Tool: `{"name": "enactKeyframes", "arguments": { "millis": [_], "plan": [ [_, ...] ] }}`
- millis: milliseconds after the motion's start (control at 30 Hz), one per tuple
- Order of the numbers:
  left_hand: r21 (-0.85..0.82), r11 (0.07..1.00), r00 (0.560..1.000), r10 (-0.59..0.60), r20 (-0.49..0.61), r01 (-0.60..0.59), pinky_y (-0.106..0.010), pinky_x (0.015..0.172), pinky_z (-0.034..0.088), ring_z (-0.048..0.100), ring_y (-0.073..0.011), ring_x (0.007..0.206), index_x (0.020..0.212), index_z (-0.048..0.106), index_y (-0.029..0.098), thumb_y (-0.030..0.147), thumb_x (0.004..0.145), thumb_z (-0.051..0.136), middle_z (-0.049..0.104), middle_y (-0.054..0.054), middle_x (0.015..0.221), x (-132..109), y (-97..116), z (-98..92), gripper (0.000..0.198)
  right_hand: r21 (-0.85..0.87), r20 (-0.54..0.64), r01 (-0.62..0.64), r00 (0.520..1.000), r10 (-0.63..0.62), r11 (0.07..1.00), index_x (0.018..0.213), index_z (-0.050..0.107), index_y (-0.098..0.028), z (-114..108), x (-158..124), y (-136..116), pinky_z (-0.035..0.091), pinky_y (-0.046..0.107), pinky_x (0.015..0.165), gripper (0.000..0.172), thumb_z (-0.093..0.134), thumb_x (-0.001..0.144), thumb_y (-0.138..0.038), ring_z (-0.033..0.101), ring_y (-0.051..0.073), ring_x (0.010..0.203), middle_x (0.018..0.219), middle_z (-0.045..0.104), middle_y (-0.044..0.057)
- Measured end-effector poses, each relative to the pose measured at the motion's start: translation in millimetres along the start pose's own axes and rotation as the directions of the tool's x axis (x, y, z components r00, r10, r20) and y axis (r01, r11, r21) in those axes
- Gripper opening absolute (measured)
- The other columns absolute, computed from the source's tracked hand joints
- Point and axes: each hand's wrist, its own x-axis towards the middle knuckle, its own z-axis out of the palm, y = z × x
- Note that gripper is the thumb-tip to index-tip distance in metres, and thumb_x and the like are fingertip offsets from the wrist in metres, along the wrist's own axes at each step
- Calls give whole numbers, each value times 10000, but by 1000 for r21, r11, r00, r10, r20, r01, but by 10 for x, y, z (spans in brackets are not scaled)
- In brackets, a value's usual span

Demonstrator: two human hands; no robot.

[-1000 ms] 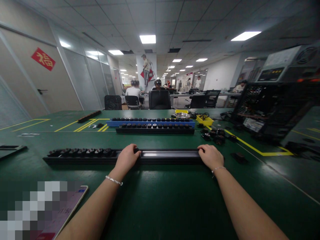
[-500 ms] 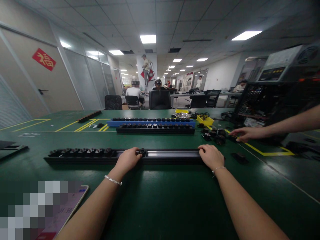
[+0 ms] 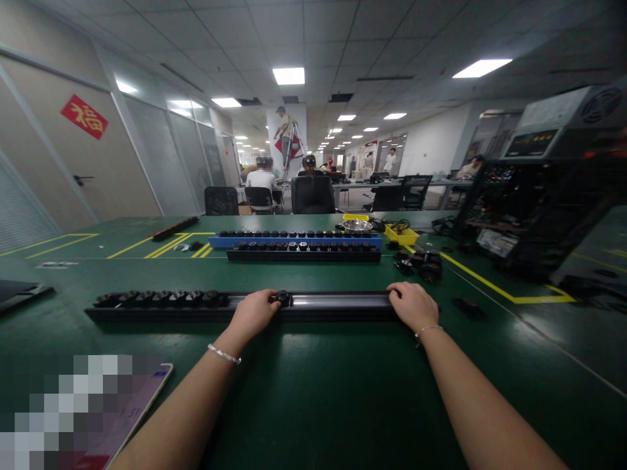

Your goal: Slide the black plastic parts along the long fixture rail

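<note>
I'd slide the small black block (image 3: 283,298) straight, pinched at its edge by my left hand (image 3: 255,311), my right hand (image 3: 415,305) curled closed over the right end of the black rail (image 3: 337,314), steadying it parallel to the far edge of the table (image 3: 318,385).

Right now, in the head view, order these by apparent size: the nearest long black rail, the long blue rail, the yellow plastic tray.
1. Nearest long black rail
2. Long blue rail, partly hidden
3. Yellow plastic tray

Nearness enlarges the black one, so true rail sizes are unsure.
</note>
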Motion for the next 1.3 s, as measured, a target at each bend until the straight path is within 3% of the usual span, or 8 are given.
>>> {"name": "enactKeyframes", "arguments": {
  "millis": [1300],
  "plan": [
    [-60,997,998,52,46,-50,-246,802,430,608,-194,977,1107,632,251,346,810,482,670,-35,1081,-11,75,20,346,7,16,-9,1000,9,1000,949,663,-259,-11,-1,-5,392,319,753,350,344,811,-295,504,192,993,1052,636,1]
  ]
}}
